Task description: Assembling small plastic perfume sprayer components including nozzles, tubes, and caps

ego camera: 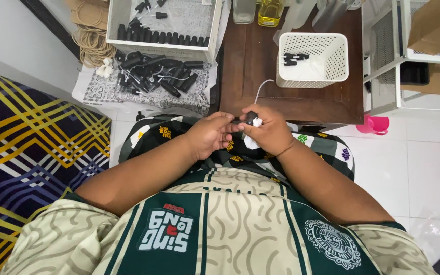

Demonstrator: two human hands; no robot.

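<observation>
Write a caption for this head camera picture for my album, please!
Both hands, left hand and right hand, hold a small black pump cap near a white basket.

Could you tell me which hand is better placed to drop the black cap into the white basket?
Probably the right hand: it holds the black cap and sits nearer the white basket on the table's right side. The left hand only steadies the cap.

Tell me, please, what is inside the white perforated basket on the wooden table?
Inside the white basket lie a few small black pump caps on a white lining. The near wall covers the bottom front part, so anything there cannot be seen.
</observation>
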